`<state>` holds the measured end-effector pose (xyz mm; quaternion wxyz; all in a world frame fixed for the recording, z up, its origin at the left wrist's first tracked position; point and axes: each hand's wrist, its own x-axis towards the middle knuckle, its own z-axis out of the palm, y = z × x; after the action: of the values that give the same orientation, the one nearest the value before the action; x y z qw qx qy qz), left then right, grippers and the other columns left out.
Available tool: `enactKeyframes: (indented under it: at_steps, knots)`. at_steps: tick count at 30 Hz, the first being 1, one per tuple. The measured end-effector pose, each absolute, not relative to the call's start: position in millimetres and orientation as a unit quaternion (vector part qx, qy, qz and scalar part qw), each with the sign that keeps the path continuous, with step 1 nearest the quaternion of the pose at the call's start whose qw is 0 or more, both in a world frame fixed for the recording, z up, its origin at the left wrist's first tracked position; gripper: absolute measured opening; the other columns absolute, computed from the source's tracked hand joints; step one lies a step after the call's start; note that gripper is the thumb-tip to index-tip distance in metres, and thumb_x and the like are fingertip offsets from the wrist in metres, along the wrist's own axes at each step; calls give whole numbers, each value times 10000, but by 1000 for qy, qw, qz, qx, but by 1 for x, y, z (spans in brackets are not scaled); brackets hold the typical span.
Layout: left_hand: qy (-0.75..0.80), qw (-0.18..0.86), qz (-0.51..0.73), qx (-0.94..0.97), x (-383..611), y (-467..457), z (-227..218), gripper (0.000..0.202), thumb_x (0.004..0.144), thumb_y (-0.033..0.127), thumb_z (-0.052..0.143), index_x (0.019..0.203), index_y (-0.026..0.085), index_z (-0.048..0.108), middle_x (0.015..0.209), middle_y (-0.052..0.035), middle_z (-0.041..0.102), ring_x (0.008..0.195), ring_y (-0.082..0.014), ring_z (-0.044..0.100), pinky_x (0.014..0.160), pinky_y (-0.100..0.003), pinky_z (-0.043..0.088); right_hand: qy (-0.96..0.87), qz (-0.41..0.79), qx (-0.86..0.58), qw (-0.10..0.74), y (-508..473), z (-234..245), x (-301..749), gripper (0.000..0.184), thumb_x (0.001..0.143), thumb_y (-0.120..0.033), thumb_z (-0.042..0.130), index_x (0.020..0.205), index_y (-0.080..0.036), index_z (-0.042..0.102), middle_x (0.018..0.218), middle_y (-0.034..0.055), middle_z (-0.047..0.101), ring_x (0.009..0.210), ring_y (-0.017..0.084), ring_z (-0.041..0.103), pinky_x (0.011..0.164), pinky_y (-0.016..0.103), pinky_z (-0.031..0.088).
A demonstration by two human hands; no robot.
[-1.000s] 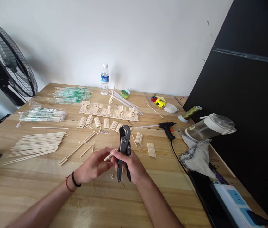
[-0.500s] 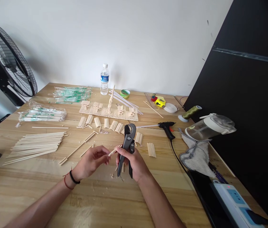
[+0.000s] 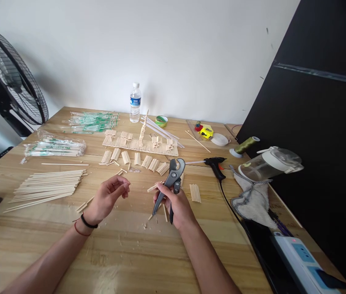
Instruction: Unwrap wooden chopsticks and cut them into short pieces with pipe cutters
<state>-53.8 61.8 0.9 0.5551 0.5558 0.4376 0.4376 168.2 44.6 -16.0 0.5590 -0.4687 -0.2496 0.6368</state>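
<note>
My right hand (image 3: 181,206) is wrapped around a grey pipe cutter (image 3: 173,177), its jaws pointing up and away. Short wooden sticks (image 3: 152,187) also stick out from between its thumb and fingers. To the left, my left hand (image 3: 108,198) hovers over the table with fingers curled and thumb against them; nothing shows in the pinch. Below it lies a stick piece (image 3: 82,206), partly hidden. Beyond both hands is a row of small stick panels (image 3: 137,158), and one more panel (image 3: 195,193) lies at the right.
Behind the panels stands a stick model (image 3: 142,145) with a tower. Loose sticks (image 3: 47,185) and bagged sticks (image 3: 54,147) are at left. A glue gun (image 3: 217,166), its cord, a cloth (image 3: 252,200), a jug (image 3: 271,163) and a power strip (image 3: 301,253) line the right. A water bottle (image 3: 135,104) stands behind.
My left hand has come away from the short sticks and moved left and slightly up. My right hand has shifted a little right with the pipe cutter and the sticks.
</note>
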Motion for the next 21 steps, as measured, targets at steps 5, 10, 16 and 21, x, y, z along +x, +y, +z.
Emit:
enactKeyframes:
  at_steps: [5,10,16,21]
  knots:
    - [433,545,488,528,-59,67,-3,315,881,478,761,898,178,666,694,8,639,649,-136,572,651,-270,472,-255,630,-461,570,46,-18,169,371,641,-439,935,761,-154,732,686,8,687,550,161,632,530,309,555]
    - [442,515,531,508,-66,72,-3,267,893,432,756,885,187,651,719,17,624,661,-125,550,668,-258,463,-252,630,-458,575,47,-14,173,369,622,-419,946,744,-154,719,639,-1,659,544,158,620,526,300,543]
    - [452,475,574,490,-76,80,-3,198,902,366,743,914,193,647,736,23,602,697,-127,536,701,-253,438,-256,621,-454,585,48,-11,179,312,686,-378,918,761,-157,711,651,-1,653,562,153,614,536,284,529]
    - [465,441,600,479,-87,87,-8,168,900,337,725,940,195,645,740,25,611,704,-126,548,702,-249,440,-266,622,-451,583,48,-11,179,305,700,-381,908,759,-157,710,643,-1,647,560,151,605,528,278,520]
